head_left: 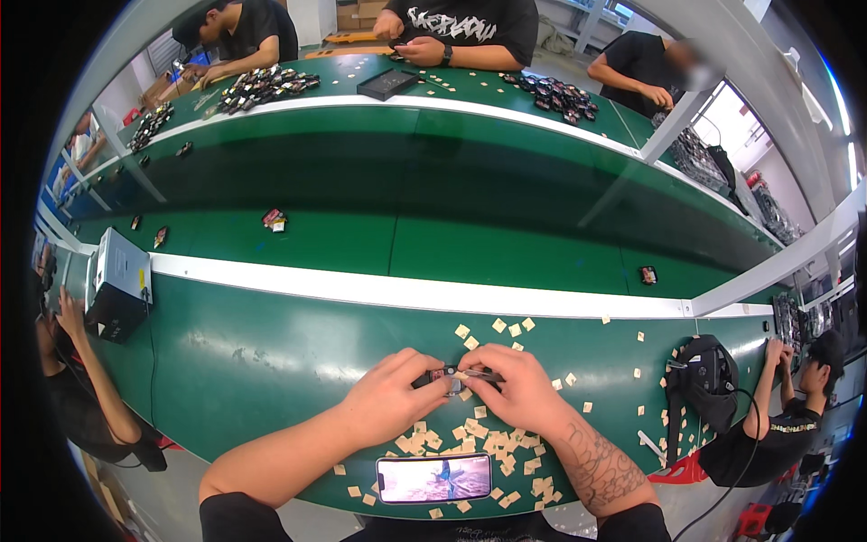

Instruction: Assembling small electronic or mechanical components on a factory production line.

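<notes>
Over the near bench, my left hand (pixel 395 387) is closed on a small black device (pixel 439 373) with a reddish patch; its exact kind is hard to make out. A round, clear-grey part shows at its lower side. My right hand (pixel 517 387) is closed around a slender dark tool (pixel 486 373) that looks like tweezers, its tip at the device beside a small tan piece. Below my hands lie many small tan squares (pixel 497 443), some overlapping. A lit smartphone (pixel 434 479) lies sideways among them, near the bench edge.
A grey-black box (pixel 120 285) stands at the left, a black bag (pixel 703 384) at the right. Beyond a white rail (pixel 406 283) runs a green belt (pixel 343 235) with a few small devices. Co-workers sit across and at both sides; piles of devices (pixel 266 88) lie on the far bench.
</notes>
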### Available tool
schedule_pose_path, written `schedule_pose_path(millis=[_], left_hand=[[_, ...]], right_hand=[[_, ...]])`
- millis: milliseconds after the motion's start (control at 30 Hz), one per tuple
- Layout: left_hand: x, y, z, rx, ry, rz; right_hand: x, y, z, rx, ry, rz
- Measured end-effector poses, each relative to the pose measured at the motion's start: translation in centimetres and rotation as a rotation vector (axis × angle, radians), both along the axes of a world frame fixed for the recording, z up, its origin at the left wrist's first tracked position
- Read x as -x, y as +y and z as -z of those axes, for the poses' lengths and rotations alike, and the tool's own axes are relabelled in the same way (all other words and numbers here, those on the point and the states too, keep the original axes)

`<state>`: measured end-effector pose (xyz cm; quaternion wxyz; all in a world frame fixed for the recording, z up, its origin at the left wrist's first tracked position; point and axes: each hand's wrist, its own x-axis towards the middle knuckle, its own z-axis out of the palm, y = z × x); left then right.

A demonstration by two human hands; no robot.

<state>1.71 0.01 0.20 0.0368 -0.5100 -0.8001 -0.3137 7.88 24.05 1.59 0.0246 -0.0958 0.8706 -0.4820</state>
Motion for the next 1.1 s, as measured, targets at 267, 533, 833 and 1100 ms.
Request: schedule_pose_path(millis=[267, 533, 833, 1100], left_hand=[[-0.2, -0.2, 0.2, 0.025, 0.066, 0.057], [0.1, -0.3, 0.3, 0.03, 0.029, 0.085], [0.1, -0.1, 0.0, -0.037, -0.106, 0.059], [0.2, -0.1, -0.1, -0.037, -0.134, 0.026]], right_hand=[[0.4, 1.4, -0.9, -0.04, -0.061, -0.11], [-0.7, -1.1, -1.7, -0.243, 0.073, -0.035], [-1.3, -1.4, -0.4, -0.113, 0.054, 0.036], [-1.3, -1.6, -0.7, -0.063, -0.061, 0.089]])
